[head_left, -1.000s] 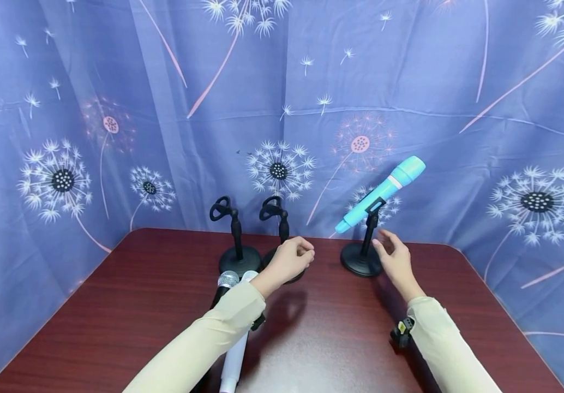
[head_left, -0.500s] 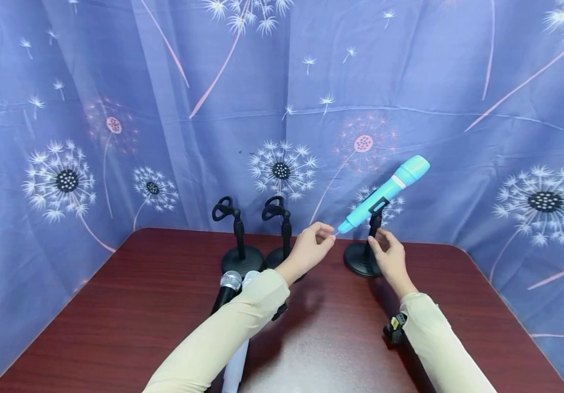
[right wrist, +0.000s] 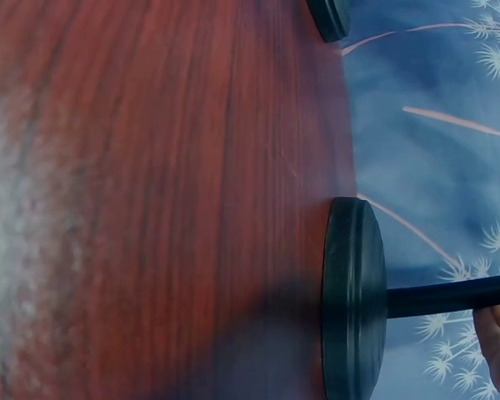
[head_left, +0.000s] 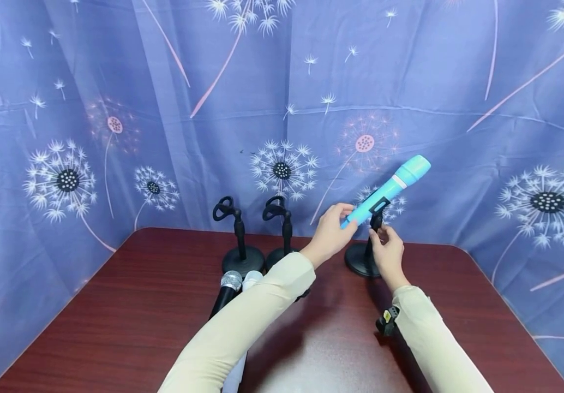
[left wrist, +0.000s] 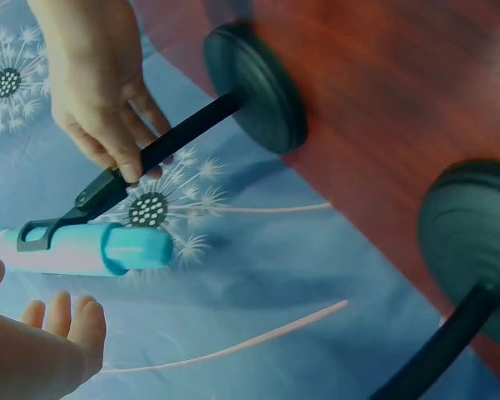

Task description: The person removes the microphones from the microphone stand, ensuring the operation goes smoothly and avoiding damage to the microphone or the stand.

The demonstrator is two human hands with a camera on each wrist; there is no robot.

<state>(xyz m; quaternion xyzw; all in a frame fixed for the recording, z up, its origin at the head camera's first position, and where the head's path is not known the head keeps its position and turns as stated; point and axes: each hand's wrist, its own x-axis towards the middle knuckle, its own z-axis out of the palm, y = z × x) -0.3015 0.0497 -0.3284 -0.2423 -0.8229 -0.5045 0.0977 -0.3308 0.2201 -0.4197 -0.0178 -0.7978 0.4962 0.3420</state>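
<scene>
A cyan microphone (head_left: pixel 385 194) sits tilted in the clip of the right-hand black microphone stand (head_left: pixel 360 261), its thick end up to the right. My left hand (head_left: pixel 332 232) is at the microphone's lower end, thumb and fingers spread about it. In the left wrist view a gap shows between those fingers (left wrist: pixel 62 329) and the cyan microphone (left wrist: pixel 75 250). My right hand (head_left: pixel 389 254) pinches the upper part of the stand's pole, just under the clip. The left wrist view also shows the right hand (left wrist: pixel 100 100) with thumb and fingers at the pole (left wrist: pixel 192 129).
Two more black microphone stands (head_left: pixel 243 259) (head_left: pixel 287 229) with ring clips stand to the left. In front of them lie a black microphone with a silver head (head_left: pixel 231 280) and a white microphone (head_left: pixel 251 278), partly behind the left sleeve. A patterned blue curtain (head_left: pixel 213 153) hangs behind the brown table (head_left: pixel 115 316).
My left hand has moved right, from in front of the middle stand to the cyan microphone's lower end. My right hand has closed in on the stand's pole.
</scene>
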